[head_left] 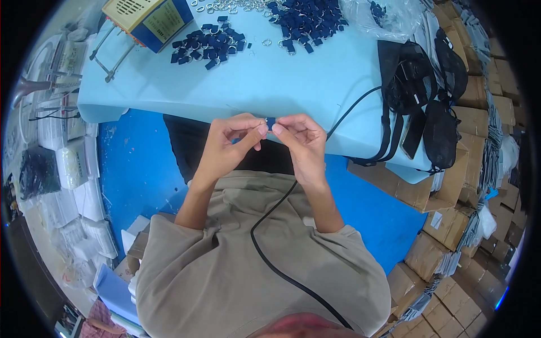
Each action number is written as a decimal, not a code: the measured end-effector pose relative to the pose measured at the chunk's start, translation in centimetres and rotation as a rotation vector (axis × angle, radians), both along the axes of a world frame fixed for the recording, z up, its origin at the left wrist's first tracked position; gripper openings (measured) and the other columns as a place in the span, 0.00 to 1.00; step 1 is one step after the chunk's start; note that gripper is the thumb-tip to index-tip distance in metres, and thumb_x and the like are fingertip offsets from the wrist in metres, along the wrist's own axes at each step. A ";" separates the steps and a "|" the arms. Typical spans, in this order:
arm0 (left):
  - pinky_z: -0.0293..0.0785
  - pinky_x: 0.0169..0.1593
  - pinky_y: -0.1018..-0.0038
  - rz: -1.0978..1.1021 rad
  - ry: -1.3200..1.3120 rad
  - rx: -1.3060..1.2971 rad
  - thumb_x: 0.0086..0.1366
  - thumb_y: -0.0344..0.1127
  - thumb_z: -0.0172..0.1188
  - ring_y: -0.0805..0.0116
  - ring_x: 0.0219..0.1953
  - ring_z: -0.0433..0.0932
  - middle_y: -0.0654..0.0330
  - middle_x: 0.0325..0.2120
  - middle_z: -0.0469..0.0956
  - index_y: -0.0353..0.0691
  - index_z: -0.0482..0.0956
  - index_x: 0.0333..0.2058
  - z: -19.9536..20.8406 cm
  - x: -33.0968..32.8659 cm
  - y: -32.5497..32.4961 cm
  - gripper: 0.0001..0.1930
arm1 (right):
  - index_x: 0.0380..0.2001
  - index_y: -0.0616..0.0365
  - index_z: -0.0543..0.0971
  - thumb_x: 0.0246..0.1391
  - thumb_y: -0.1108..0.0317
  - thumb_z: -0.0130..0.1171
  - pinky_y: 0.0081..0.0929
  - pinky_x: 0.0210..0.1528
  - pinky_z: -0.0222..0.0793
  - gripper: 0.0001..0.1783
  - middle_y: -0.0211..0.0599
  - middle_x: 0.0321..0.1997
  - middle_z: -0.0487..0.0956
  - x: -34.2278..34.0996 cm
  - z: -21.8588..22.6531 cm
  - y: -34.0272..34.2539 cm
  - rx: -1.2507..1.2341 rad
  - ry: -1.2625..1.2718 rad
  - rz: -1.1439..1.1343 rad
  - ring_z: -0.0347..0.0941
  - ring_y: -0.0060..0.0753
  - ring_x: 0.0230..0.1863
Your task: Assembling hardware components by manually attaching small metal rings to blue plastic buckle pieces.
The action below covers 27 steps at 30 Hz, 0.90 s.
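Note:
My left hand and my right hand meet just over the near edge of the table. Between their pinched thumbs and fingertips is a small navy tab. Both hands grip it, one from each side; whether a ring is attached to it is too small to make out. Farther back lies a pile of navy tabs with metal rings, and a larger pile of the same kind sits to its right. Loose metal rings are spread along the far edge, with a single ring between the piles.
A light blue cover lies over the table. A box on a metal stand is at the far left. Clear plastic bag, black pouches and a phone are at right. A black cable crosses my front.

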<state>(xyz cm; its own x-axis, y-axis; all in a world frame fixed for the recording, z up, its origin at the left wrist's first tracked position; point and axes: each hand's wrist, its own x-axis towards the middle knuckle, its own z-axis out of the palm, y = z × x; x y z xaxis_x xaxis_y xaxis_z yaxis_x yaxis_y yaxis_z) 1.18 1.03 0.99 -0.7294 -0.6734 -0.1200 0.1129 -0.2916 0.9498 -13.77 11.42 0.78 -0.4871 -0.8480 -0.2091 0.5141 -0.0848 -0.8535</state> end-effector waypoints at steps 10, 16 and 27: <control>0.70 0.31 0.79 0.018 -0.186 -0.382 0.69 0.28 0.65 0.77 0.29 0.77 0.59 0.29 0.82 0.30 0.86 0.39 1.3 -0.2 0.3 0.07 | 0.37 0.66 0.82 0.57 0.82 0.69 0.22 0.47 0.79 0.06 0.38 0.38 0.85 -0.4 0.1 0.1 -0.015 0.186 -0.029 0.82 0.23 0.42; 0.69 0.31 0.80 0.065 -0.157 -0.358 0.70 0.29 0.64 0.76 0.27 0.77 0.58 0.29 0.82 0.30 0.86 0.40 1.4 -0.4 1.0 0.08 | 0.36 0.65 0.82 0.57 0.82 0.69 0.21 0.45 0.78 0.05 0.38 0.38 0.86 0.0 0.2 0.4 -0.022 0.172 -0.069 0.81 0.22 0.40; 0.71 0.32 0.79 0.032 -0.028 -0.108 0.72 0.28 0.62 0.75 0.28 0.76 0.57 0.31 0.82 0.28 0.86 0.40 1.5 -1.3 0.5 0.08 | 0.37 0.64 0.82 0.58 0.83 0.66 0.25 0.49 0.79 0.05 0.38 0.38 0.86 -0.8 0.0 0.1 -0.056 -0.074 -0.038 0.82 0.25 0.43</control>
